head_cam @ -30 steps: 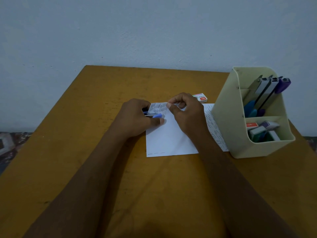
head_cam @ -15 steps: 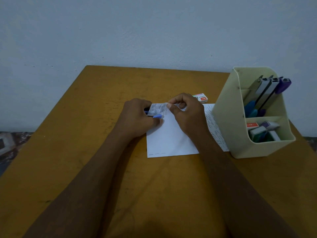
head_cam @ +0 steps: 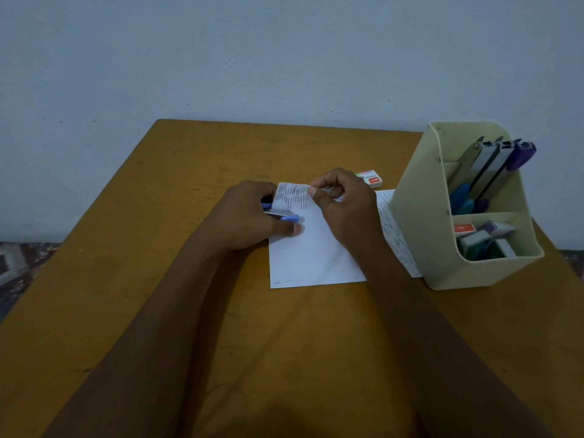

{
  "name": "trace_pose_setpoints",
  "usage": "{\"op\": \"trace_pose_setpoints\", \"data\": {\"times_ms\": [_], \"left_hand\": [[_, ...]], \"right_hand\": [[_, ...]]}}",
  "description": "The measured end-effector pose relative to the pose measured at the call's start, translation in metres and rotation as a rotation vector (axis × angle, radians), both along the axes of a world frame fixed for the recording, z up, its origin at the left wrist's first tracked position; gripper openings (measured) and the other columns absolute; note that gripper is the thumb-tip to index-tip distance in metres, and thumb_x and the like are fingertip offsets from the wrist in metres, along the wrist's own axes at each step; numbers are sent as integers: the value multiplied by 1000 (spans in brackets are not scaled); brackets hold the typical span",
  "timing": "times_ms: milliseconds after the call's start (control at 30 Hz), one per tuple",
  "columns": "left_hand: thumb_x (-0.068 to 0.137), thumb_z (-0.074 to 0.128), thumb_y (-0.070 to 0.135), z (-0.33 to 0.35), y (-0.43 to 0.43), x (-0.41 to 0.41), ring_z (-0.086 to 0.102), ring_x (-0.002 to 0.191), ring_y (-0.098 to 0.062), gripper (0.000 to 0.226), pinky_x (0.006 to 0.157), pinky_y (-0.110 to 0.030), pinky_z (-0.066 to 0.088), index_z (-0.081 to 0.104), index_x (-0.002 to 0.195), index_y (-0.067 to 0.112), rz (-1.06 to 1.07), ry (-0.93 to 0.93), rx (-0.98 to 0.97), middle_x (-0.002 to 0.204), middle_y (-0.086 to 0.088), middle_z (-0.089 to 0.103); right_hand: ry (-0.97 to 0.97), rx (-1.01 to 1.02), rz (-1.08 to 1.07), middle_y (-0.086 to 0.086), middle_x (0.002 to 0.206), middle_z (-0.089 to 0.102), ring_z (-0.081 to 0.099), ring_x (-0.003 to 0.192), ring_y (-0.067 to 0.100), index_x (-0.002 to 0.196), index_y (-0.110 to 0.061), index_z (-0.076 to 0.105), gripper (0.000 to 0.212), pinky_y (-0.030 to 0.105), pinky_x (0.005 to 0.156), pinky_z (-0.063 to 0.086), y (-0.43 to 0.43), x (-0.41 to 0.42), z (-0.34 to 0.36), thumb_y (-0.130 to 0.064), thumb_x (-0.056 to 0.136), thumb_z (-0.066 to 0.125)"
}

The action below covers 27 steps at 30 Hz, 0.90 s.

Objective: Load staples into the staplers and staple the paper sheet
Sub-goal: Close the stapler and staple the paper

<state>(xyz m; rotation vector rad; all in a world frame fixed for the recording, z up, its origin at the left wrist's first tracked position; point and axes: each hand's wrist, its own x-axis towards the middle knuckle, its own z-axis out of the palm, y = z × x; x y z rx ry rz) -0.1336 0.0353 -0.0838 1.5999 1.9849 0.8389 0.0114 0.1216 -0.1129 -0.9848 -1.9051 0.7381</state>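
A white paper sheet point(head_cam: 313, 251) lies on the wooden table point(head_cam: 158, 191), its far corner folded up so the printed side shows. My left hand point(head_cam: 249, 216) grips a small blue stapler point(head_cam: 286, 215) at that folded left edge, most of the stapler hidden under my fingers. My right hand point(head_cam: 341, 207) pinches the folded corner of the sheet from the right. A small staple box point(head_cam: 371, 178) lies just beyond my right hand.
A cream desk organiser point(head_cam: 455, 267) stands at the right, touching the sheet's right edge. It holds several staplers upright in the back compartment and staple boxes and small staplers in the front. The table's far edge meets a pale wall.
My left hand with the stapler shifted slightly along the folded edge. The right hand keeps its pinch on the corner.
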Motion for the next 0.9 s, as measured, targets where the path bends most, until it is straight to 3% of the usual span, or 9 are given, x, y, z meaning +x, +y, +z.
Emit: {"op": "trace_pose_setpoints", "data": {"times_ms": [100,167,600,900], "left_hand": [[71,78,41,-1,-1,-1,64,89,-10,44,77,-36,56,68,107,18,27,-7,16,107,5,69],[72,78,41,-1,-1,-1,65,87,-12,41,78,-42,56,69,104,17,39,-15,20,102,5,69],[71,78,43,-4,-1,2,65,80,-18,37,71,-44,53,71,93,14,59,-26,60,91,1,70],[73,77,40,-2,-1,2,65,81,-14,36,74,-43,54,71,99,16,52,-46,62,93,2,70]], "right_hand": [[-1,-13,-2,-4,88,60,49,72,-3,86,-11,64,7,1,62,37,-1,0,1,-17,83,67],[-4,-15,-3,-5,87,60,48,72,-3,85,-12,64,6,1,62,36,-1,0,1,-17,83,67],[5,-9,5,-4,86,60,47,73,-2,84,-14,64,4,2,65,35,-1,1,1,-16,83,67],[5,-6,6,-6,85,59,47,73,-2,83,-14,64,4,1,65,35,-1,0,0,-17,83,67]]}}
